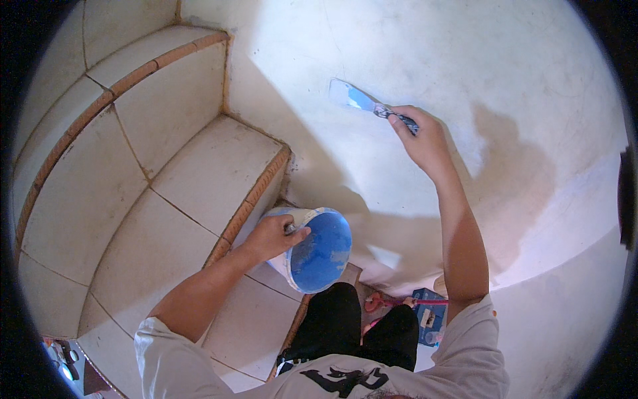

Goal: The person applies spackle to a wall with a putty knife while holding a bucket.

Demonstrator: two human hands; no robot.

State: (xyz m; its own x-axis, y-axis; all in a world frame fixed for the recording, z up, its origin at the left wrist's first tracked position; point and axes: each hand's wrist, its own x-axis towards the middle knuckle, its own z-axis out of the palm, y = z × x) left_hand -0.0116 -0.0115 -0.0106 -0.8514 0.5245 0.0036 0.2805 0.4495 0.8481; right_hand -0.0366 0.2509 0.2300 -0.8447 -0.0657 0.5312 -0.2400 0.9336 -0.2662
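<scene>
My right hand [423, 138] is closed round the dark handle of a putty knife [359, 99]. Its wide blade, with pale filler smeared on it, lies against or very near the white wall [392, 60]; I cannot tell which. Lower down, my left hand [274, 238] grips the rim of a bucket [323, 249], white outside and blue inside. The bucket is tilted with its mouth facing up and to the right, above my knees. Greyish residue coats parts of its inner wall. A small grey bit shows between the left fingers, too small to name.
Tiled stairs [193, 166] with brown ridged edges climb at the left, meeting the wall. Below, beside my legs, stand a blue box [428, 316] and a pink rod [430, 302]. A dark object [626, 199] sits at the far right rim. Shadows of my arm fall on the wall.
</scene>
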